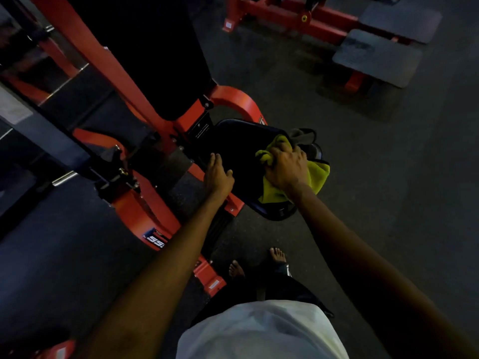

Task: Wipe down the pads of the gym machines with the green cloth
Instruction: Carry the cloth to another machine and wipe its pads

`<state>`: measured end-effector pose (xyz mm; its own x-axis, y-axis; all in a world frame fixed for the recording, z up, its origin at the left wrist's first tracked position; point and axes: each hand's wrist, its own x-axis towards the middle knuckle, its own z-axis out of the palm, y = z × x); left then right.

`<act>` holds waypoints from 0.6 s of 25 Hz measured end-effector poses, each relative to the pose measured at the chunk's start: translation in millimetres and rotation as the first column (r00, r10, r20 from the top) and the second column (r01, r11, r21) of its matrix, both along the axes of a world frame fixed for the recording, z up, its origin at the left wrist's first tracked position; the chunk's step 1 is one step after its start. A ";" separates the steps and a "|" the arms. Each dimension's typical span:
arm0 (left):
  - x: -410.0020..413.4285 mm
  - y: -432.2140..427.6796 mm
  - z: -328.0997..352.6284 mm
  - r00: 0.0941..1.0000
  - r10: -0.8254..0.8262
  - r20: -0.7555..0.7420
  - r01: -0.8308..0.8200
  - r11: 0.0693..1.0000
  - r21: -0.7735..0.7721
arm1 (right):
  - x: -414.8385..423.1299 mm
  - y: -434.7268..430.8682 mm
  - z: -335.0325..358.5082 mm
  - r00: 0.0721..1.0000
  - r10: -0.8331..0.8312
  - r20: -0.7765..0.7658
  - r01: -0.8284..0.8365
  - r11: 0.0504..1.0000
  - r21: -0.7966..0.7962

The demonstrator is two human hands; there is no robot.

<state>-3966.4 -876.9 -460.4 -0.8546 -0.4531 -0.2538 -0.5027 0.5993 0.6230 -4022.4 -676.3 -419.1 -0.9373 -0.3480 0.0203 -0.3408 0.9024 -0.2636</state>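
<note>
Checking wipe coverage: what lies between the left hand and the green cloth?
Head view: only bare black seat pad. The left hand rests on its edge; the right hand grips the green cloth.

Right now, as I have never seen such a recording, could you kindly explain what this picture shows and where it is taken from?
This is one picture from a camera worn on a person's head, looking down along both bare arms. The right hand grips a bunched green cloth on the black seat pad of a red gym machine. The left hand rests on the pad's left edge, fingers straight, holding nothing. Something grey lies just beyond the cloth; I cannot tell what. The person's bare feet stand on the dark floor below, and a second red machine shows at top right.
</note>
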 end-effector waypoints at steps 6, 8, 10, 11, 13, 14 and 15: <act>0.0 15.2 0.7 0.994 -0.093 0.059 0.099 0.989 -0.113 | 23.5 48.0 -5.0 0.997 0.058 0.047 -0.054 0.995 -0.081; 2.0 14.2 1.5 0.992 -0.105 0.068 0.113 0.985 -0.130 | 25.1 57.3 -11.2 0.999 -0.045 -0.007 0.044 0.991 -0.126; 1.1 11.5 4.6 0.991 -0.112 0.068 0.121 0.983 -0.138 | 14.1 47.3 -9.2 0.996 -0.085 -0.009 0.083 0.991 -0.100; 0.2 10.9 5.8 0.992 -0.110 0.068 0.118 0.983 -0.137 | 4.6 38.1 -4.0 0.997 -0.082 0.001 0.082 0.993 -0.084; -0.9 10.5 6.1 0.993 -0.095 0.074 0.105 0.986 -0.132 | -14.7 15.7 6.1 0.999 -0.024 0.034 0.025 0.998 -0.056; -1.6 10.9 7.0 0.992 -0.091 0.083 0.102 0.986 -0.136 | -23.3 4.4 9.5 0.998 0.042 0.051 -0.041 0.999 -0.037; -2.2 11.7 7.8 0.991 -0.090 0.095 0.103 0.985 -0.141 | -30.1 -4.8 11.7 0.989 0.126 0.071 -0.125 0.992 -0.018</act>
<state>-3968.6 -865.2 -452.5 -0.8735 -0.4071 -0.2670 -0.4869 0.7288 0.4815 -4052.5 -681.0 -407.4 -0.8853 -0.4633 -0.0400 -0.4311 0.8499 -0.3032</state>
